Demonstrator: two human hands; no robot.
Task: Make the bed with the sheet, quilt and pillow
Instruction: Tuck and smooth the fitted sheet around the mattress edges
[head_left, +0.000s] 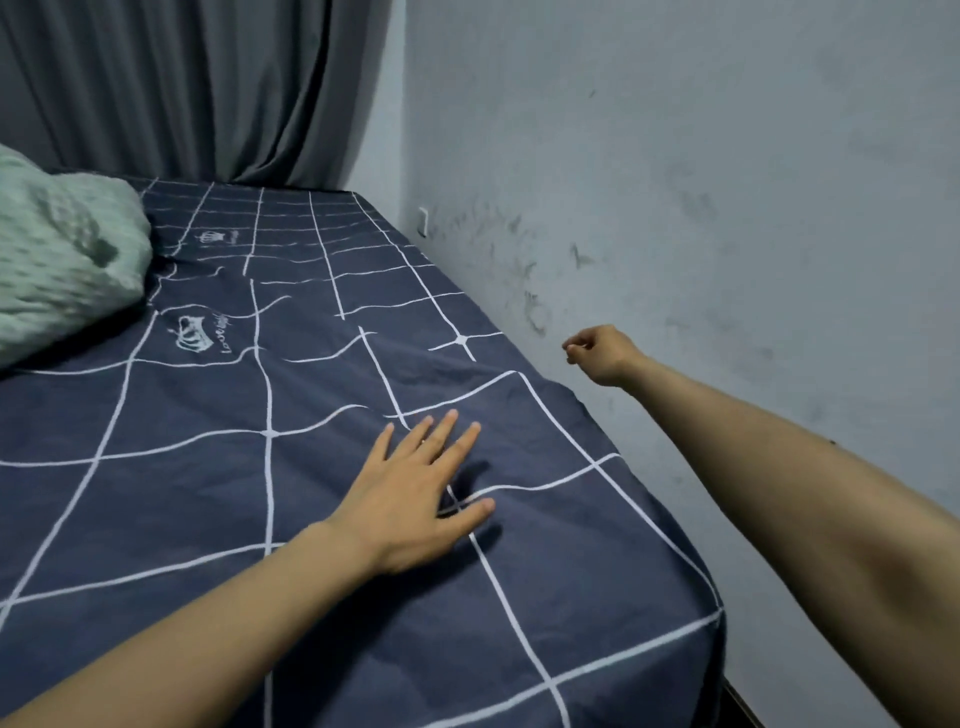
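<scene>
A dark blue sheet (291, 374) with a white grid and small crown prints covers the mattress, slightly wrinkled around the middle. My left hand (415, 493) lies flat on it with fingers spread, near the bed's right edge. My right hand (597, 353) hovers off the bed beside the wall, its fingers curled in with nothing visible in them. A pale green textured quilt (57, 260) lies bunched up at the far left of the bed. No pillow is in view.
A scuffed grey wall (701, 208) runs close along the bed's right side, with a small white socket (423, 221) low on it. Dark grey curtains (208, 88) hang behind the far end of the bed. The bed's near right corner (711, 613) drops to the floor.
</scene>
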